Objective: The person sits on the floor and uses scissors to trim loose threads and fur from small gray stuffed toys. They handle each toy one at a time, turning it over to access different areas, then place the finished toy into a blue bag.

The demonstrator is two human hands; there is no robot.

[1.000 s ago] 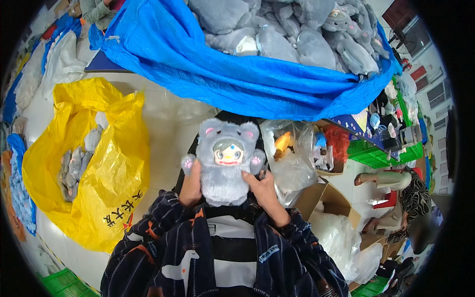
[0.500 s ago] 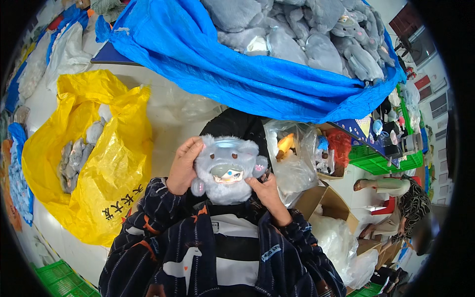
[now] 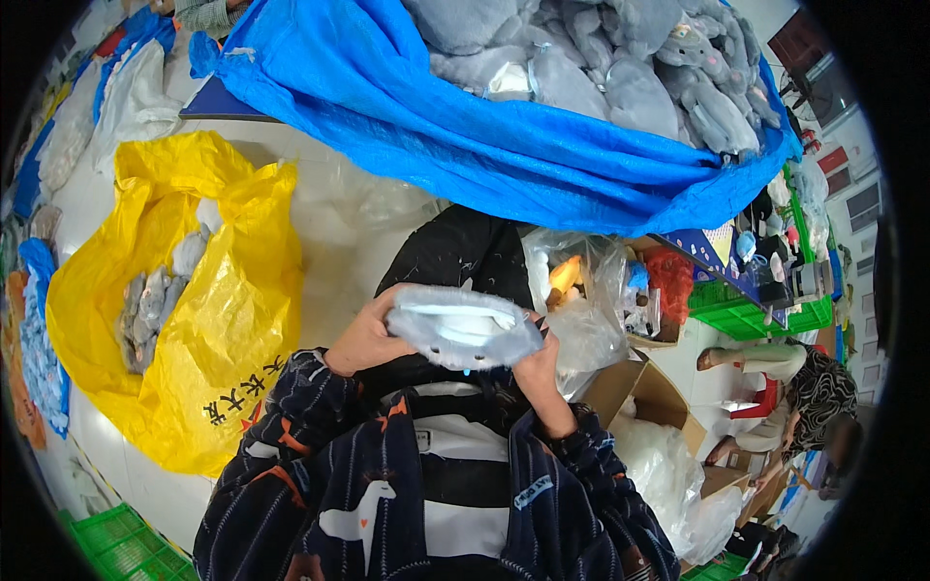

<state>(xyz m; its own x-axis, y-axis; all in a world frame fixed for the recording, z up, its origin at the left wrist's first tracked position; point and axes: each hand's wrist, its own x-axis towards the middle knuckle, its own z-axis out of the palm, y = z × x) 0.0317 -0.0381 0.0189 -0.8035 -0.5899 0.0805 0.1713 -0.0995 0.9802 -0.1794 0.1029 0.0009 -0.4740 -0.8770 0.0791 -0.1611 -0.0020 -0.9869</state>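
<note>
From far away, I am holding the toy (image 3: 460, 343) over the lap (image 3: 457, 254). My left hand (image 3: 366, 337) and right hand (image 3: 539, 368) are gripping its two sides, probably so its pale hole (image 3: 467, 324) is facing up at me.

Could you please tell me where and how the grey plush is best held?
Probably at the two ends of the grey plush, with the left hand coming from the left and the right hand from the right: its pale, apparently open middle faces up between them.
</note>
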